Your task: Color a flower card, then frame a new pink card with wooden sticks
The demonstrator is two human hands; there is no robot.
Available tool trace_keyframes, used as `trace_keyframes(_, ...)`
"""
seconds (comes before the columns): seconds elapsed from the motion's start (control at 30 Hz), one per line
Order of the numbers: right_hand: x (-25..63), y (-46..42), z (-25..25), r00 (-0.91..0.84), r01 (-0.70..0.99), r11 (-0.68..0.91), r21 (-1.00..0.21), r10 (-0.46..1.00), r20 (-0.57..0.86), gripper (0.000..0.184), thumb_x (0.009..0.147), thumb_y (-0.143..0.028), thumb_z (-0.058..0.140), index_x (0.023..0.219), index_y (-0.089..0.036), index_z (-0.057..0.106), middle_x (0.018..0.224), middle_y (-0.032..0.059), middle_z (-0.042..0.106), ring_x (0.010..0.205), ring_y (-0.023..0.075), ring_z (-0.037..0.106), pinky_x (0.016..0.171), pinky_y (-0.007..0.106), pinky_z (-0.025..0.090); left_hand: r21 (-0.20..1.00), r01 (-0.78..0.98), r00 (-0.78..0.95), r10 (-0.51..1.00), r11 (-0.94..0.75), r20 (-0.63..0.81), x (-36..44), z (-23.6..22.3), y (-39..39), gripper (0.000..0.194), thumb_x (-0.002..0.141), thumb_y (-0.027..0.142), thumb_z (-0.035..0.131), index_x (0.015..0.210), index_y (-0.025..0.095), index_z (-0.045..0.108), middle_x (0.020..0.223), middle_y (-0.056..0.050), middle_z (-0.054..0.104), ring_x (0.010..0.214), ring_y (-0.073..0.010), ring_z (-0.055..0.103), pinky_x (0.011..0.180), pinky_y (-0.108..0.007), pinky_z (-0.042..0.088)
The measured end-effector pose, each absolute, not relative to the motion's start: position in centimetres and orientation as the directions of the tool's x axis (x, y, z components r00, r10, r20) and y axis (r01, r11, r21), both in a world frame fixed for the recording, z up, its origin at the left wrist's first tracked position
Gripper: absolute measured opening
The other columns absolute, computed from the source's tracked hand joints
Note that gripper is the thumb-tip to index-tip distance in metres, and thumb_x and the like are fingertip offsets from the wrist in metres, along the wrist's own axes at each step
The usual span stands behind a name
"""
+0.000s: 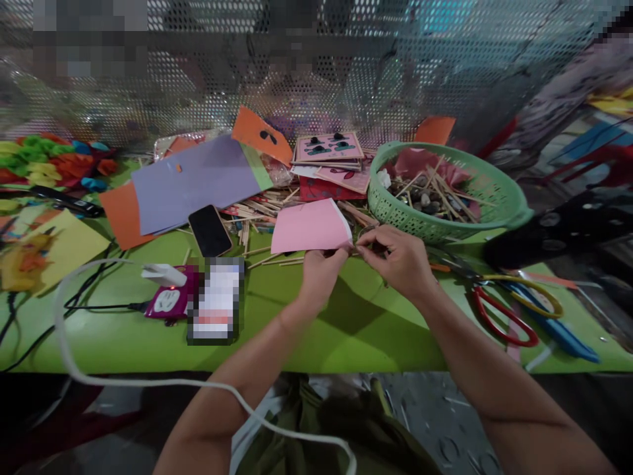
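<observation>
Card (pixel 311 226), pink w/ a pale R edge, is at approx. the middle of the green worktop (pixel 277 349), nr its far half. L hand (pixel 324 270) pinches it at the lower R corner, thumb & fingers closed on it. R hand (pixel 398 258) is just beside that corner, fingertips drawn narrow; can't tell if they grip the corner or sth. small. Green basket (pixel 413 223) stands beyond R hand, w/ pebbles (pixel 422 198) & thin sticks (pixel 448 201) inside. Stack of cards (pixel 329 146) is L of the basket, nr the perforated screen (pixel 297 79). Purple sheet (pixel 198 178) lies far L, partly over an orange sheet (pixel 123 214); loose sticks (pixel 244 237) are btwn it & the pink card. Black phone (pixel 210 231) lies L of the hands; a blurred-out phone (pixel 216 300) is nearer the front edge, next to a magenta socket block (pixel 171 297) w/ a white plug (pixel 165 274) in it. White cable (pixel 64 310) loops over the front edge & across L forearm. Scissors (pixel 482 307), red & yellow handles, lie R of R hand, next to a blue tool (pixel 568 333).
</observation>
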State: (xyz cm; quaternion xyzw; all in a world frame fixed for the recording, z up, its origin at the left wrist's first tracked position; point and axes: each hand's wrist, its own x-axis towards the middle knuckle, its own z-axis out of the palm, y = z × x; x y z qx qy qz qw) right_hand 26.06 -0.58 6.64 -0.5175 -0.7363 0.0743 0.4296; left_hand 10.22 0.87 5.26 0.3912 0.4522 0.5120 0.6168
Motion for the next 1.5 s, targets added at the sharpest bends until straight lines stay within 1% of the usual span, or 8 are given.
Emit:
trace_keyframes(0.13, 26.2, -0.5, 6.7, -0.084, 0.690, 0.467, -0.553, 0.811, 0.579, 0.012, 0.088, -0.020, 0.062, 0.079, -0.024, 0.068, 0.078, 0.0035, 0.074, 0.065, 0.0167, 0.064, 0.063, 0.029, 0.051, 0.936, -0.307, 0.057, 0.985, 0.173, -0.164, 10.2, 5.7, 0.5, 0.012, 0.068, 0.026, 0.075, 0.063, 0.016, 0.070, 0.069, -0.003, 0.070, 0.078, -0.0186, 0.065, 0.079, -0.030, 0.051)
trace_keyframes(0.27, 26.1, -0.7, 6.9, -0.130, 0.643, 0.483, -0.595, 0.833, 0.537, 0.005, 0.089, -0.025, 0.066, 0.084, -0.024, 0.069, 0.081, 0.0032, 0.075, 0.062, 0.0161, 0.061, 0.063, 0.030, 0.051, 0.939, -0.300, 0.058, 0.985, 0.172, -0.162, 10.3, 5.7, 0.2, 0.007, 0.065, 0.022, 0.072, 0.061, 0.016, 0.069, 0.064, -0.001, 0.066, 0.071, -0.0155, 0.059, 0.072, -0.028, 0.048)
trace_keyframes(0.4, 26.0, -0.9, 7.0, -0.151, 0.649, 0.492, -0.580, 0.831, 0.536, 0.008, 0.091, -0.027, 0.066, 0.084, -0.024, 0.071, 0.082, 0.0050, 0.076, 0.068, 0.0190, 0.066, 0.064, 0.031, 0.052, 0.939, -0.293, 0.056, 0.984, 0.179, -0.170, 10.4, 6.0, 0.2, 0.008, 0.064, 0.023, 0.070, 0.059, 0.016, 0.068, 0.063, 0.000, 0.063, 0.067, -0.0131, 0.052, 0.067, -0.027, 0.042)
trace_keyframes(0.8, 26.2, -0.7, 7.5, -0.047, 0.654, 0.442, -0.614, 0.834, 0.550, 0.008, 0.082, -0.021, 0.061, 0.076, -0.025, 0.061, 0.077, 0.0034, 0.071, 0.062, 0.0162, 0.057, 0.063, 0.030, 0.048, 0.927, -0.268, 0.030, 0.964, 0.261, -0.263, 9.0, 6.5, -2.4, 0.010, 0.061, 0.025, 0.074, 0.061, 0.016, 0.072, 0.060, 0.000, 0.064, 0.062, -0.0131, 0.054, 0.065, -0.027, 0.043)
trace_keyframes(0.97, 26.0, -1.3, 7.9, -0.205, 0.502, 0.486, -0.716, 0.871, 0.447, 0.008, 0.087, -0.030, 0.068, 0.086, -0.023, 0.070, 0.077, 0.0023, 0.072, 0.061, 0.0158, 0.059, 0.060, 0.030, 0.047, 0.925, -0.259, 0.005, 0.958, 0.278, -0.286, 8.2, 6.5, -3.7, 0.012, 0.061, 0.027, 0.075, 0.064, 0.015, 0.073, 0.064, -0.002, 0.066, 0.064, -0.0135, 0.055, 0.066, -0.028, 0.043)
trace_keyframes(1.13, 25.7, -1.9, 7.9, -0.357, 0.524, 0.582, -0.622, 0.813, 0.459, 0.009, 0.089, -0.031, 0.071, 0.089, -0.023, 0.075, 0.083, 0.0034, 0.077, 0.062, 0.0154, 0.062, 0.063, 0.029, 0.048, 0.944, -0.230, -0.029, 0.968, 0.236, -0.249, 8.2, 6.2, -3.4, 0.012, 0.061, 0.028, 0.072, 0.061, 0.016, 0.070, 0.063, -0.002, 0.065, 0.064, -0.0132, 0.054, 0.064, -0.027, 0.039)
trace_keyframes(1.3, 25.6, -2.1, 7.9, -0.381, 0.587, 0.615, -0.526, 0.783, 0.491, 0.013, 0.092, -0.023, 0.064, 0.084, -0.023, 0.074, 0.081, 0.0040, 0.078, 0.065, 0.0163, 0.066, 0.062, 0.028, 0.047, 0.955, -0.229, -0.037, 0.978, 0.191, -0.204, 8.6, 6.2, -3.4, 0.012, 0.062, 0.028, 0.073, 0.063, 0.016, 0.070, 0.063, -0.001, 0.065, 0.065, -0.0137, 0.055, 0.067, -0.028, 0.041)
trace_keyframes(1.5, 25.8, -2.0, 7.7, -0.355, 0.662, 0.605, -0.443, 0.773, 0.526, 0.012, 0.087, -0.018, 0.061, 0.080, -0.024, 0.068, 0.079, 0.0032, 0.075, 0.063, 0.0164, 0.062, 0.063, 0.029, 0.045, 0.941, -0.261, -0.033, 0.972, 0.216, -0.232, 8.9, 6.8, -4.3, 0.012, 0.061, 0.028, 0.074, 0.062, 0.016, 0.071, 0.062, 0.000, 0.063, 0.064, -0.0126, 0.053, 0.066, -0.028, 0.040)
